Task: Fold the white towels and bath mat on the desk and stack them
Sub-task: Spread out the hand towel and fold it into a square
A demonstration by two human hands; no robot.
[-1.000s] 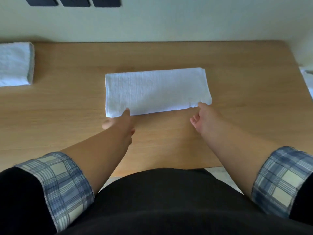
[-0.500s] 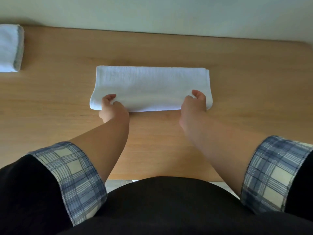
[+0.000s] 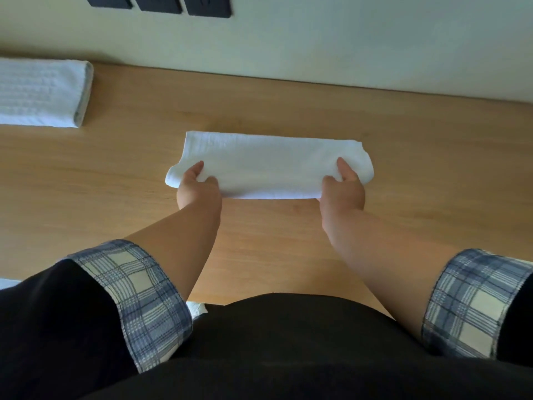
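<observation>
A white towel (image 3: pixel 271 166), folded into a long strip, lies across the middle of the wooden desk (image 3: pixel 418 174). My left hand (image 3: pixel 197 187) grips its near left corner, thumb on top and fingers underneath. At the near right corner my right hand (image 3: pixel 343 187) holds the towel the same way. The near edge is lifted off the desk and rolls over. A second white towel (image 3: pixel 43 93), folded, rests at the far left of the desk by the wall.
The pale wall (image 3: pixel 317 44) runs along the desk's far edge, with dark socket plates (image 3: pixel 207 5) high up. The desk's near edge (image 3: pixel 245 298) is against my body. A scrap of white cloth (image 3: pixel 197 308) shows below that edge.
Both hands went from touching the flat towel's near edge to gripping its corners and lifting that edge. The view tilted up, bringing the socket plates back in.
</observation>
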